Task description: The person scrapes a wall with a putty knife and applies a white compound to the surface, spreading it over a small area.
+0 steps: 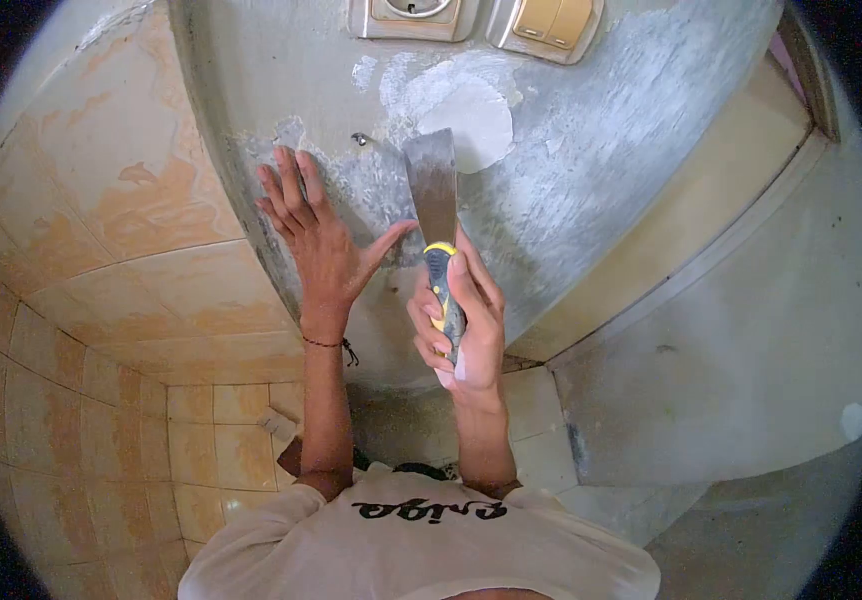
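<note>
My left hand lies flat on the grey wall with its fingers spread, and it holds nothing. In my right hand is a putty knife, gripped by its black and yellow handle with the wide metal blade pointing up. The blade's tip overlaps the lower left edge of a round white patch on the wall; whether it touches the surface I cannot tell. White smears and scuffed plaster surround the patch. A small metal hook or screw sticks out between my left hand and the blade.
At the top of the wall are a socket and a double switch. Orange-patterned tiles cover the left wall. A door frame runs along the right. Pale floor tiles lie below, with a small object on them.
</note>
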A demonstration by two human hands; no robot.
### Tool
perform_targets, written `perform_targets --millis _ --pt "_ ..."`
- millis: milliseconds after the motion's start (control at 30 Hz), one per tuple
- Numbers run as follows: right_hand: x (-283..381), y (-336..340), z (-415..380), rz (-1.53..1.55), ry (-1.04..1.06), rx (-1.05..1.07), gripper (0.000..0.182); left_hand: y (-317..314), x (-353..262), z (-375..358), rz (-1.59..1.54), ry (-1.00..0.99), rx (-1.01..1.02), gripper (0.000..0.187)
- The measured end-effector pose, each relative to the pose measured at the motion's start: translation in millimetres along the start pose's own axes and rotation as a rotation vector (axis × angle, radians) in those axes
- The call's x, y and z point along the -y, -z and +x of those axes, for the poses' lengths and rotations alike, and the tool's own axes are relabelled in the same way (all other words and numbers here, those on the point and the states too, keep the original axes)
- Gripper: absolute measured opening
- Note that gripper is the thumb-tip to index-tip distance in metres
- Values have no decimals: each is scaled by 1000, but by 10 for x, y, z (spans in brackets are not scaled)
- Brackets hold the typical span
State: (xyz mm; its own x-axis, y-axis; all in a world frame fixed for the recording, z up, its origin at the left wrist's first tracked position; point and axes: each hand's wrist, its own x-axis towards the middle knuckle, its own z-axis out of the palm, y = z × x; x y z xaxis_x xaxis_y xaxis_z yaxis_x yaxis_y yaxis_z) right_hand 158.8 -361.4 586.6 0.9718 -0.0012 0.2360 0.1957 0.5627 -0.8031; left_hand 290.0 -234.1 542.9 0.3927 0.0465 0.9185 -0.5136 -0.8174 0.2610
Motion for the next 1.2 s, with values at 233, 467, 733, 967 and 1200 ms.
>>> perform_targets --millis 233,467,733,967,1200 --pt "-55 4 -3 -24 12 -41 53 7 -13 8 -6 2 0 140" --pt "-65 -31 -10 -68 35 -53 53 59 -31 7 -32 21 21 138" --pt "99 4 -40 64 13 -2 48 58 -38 11 -35 24 20 141" --pt "84 61 -3 128 -47 43 50 55 -41 13 -19 13 11 139" --pt "40 -6 6 113 -41 0 51 23 -11 -14 -19 11 14 140"
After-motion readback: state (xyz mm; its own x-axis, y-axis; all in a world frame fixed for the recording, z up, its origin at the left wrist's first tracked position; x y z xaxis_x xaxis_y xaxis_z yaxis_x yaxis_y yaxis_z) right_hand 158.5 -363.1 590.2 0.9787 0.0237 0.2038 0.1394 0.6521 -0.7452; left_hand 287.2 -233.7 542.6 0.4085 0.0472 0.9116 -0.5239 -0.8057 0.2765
